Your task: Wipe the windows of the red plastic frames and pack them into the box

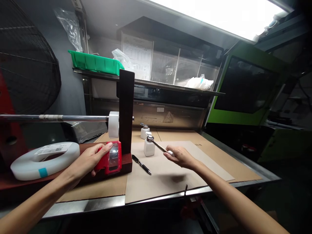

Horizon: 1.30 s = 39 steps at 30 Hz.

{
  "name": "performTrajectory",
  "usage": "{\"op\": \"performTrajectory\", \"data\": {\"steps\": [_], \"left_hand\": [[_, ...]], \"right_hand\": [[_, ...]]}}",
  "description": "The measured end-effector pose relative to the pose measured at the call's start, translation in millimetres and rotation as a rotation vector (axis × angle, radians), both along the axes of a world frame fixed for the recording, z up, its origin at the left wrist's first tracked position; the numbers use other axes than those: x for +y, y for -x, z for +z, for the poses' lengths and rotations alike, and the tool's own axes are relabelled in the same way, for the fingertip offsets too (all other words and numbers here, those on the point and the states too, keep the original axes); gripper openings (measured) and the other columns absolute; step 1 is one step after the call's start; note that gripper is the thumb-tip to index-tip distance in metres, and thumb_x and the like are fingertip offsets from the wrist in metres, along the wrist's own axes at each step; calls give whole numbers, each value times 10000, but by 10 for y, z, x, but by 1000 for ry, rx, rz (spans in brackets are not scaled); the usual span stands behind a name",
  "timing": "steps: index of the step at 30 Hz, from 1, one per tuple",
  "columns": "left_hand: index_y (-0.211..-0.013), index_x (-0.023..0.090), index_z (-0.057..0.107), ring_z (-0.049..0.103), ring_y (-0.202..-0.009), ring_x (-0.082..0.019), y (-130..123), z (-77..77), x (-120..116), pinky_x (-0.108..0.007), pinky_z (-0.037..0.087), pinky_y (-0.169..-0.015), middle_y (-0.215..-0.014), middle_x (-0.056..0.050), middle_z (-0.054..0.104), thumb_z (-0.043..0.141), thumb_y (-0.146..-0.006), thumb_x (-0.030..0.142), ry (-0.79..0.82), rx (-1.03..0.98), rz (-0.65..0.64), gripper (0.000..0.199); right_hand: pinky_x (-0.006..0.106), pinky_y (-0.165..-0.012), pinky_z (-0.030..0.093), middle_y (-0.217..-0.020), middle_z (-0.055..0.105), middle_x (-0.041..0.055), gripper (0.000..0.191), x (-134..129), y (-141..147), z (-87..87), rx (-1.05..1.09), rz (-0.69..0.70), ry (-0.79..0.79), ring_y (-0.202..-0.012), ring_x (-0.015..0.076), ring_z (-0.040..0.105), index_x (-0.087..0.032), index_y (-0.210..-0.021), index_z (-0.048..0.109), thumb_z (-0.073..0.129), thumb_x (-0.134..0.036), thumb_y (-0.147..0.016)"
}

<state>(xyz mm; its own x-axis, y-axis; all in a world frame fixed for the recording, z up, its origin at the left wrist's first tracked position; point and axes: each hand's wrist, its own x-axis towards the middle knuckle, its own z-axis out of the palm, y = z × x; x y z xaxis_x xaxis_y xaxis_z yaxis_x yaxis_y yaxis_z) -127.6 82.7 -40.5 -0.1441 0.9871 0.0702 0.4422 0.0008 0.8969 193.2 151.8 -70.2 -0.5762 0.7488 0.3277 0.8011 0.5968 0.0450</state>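
Observation:
My left hand [96,156] is closed on a red plastic part [118,157] with a clear window, held in front of the dark wooden stand. In my right hand [181,156] is a slim rod-shaped tool [159,146] with a white piece at the grip. Its far end reaches the metal top of a white pump bottle [149,148]; whether it touches, I cannot tell. Behind stands a second white bottle [145,131] with its lid raised. A black pen [141,164] lies between my hands on the cardboard [156,182].
A wooden post [126,110] carries a metal rod [80,118] with a white roll [113,125]. Left lies a large translucent roll [24,167]. A green bin [95,63] sits on the shelf above. The bench has a metal front edge [104,204]; a green machine [221,115] stands at right.

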Motion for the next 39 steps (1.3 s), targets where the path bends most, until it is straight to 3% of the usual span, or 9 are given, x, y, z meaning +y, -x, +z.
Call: {"op": "performTrajectory", "data": {"steps": [5, 9, 13, 17, 28, 33, 39], "left_hand": [[-711, 204, 517, 335, -385, -99, 25, -40, 29, -201, 261, -347, -419, 77, 408, 500, -740, 666, -10, -37, -7, 463], [-779, 205, 546, 339, -381, -104, 42, -67, 45, -193, 252, -324, -425, 73, 419, 523, -688, 690, -1, -65, 1, 494], [-846, 191, 561, 321, -375, -97, 43, -67, 31, -180, 225, -320, -418, 68, 413, 507, -687, 689, 13, -93, 6, 526], [-959, 177, 567, 323, -369, -98, 47, -61, 18, -176, 205, -322, -426, 59, 433, 506, -679, 702, 30, -114, 1, 599], [-948, 170, 585, 300, -379, -89, 41, -83, 52, -174, 193, -331, -440, 63, 421, 536, -672, 676, 51, -143, 10, 578], [-889, 175, 590, 276, -383, -86, 95, -128, -8, -180, 159, -352, -451, 62, 409, 542, -677, 670, 99, -154, 21, 540], [-866, 200, 600, 314, -413, -109, 98, -111, -150, -207, 175, -392, -484, 38, 447, 535, -684, 670, 87, -107, 19, 508]], "right_hand": [[254, -534, 216, -853, 663, 39, 340, -99, 507, 461, -9, 162, -158, -683, 130, 534, -197, -964, 612, 368, -435, -961], [260, -505, 162, -819, 652, 25, 376, -79, 889, 689, -114, 273, -346, -629, 111, 530, -204, -910, 625, 323, -419, -978], [251, -485, 163, -808, 646, 15, 275, -16, 1070, 764, -223, 367, -456, -594, 100, 534, -209, -939, 621, 386, -349, -971], [258, -479, 155, -794, 647, 16, 264, 18, 1094, 770, -270, 385, -457, -591, 107, 540, -200, -932, 624, 402, -339, -967], [262, -501, 212, -809, 660, 35, 265, 13, 1252, 848, -347, 387, -412, -619, 141, 586, -186, -883, 624, 383, -261, -963], [272, -517, 222, -790, 668, 63, 242, 43, 1002, 705, -296, 317, -319, -631, 159, 580, -175, -847, 627, 417, -243, -945], [272, -505, 187, -697, 644, 51, 215, 80, 210, 168, -127, 178, -129, -531, 109, 478, -168, -750, 629, 503, -260, -897]]}}
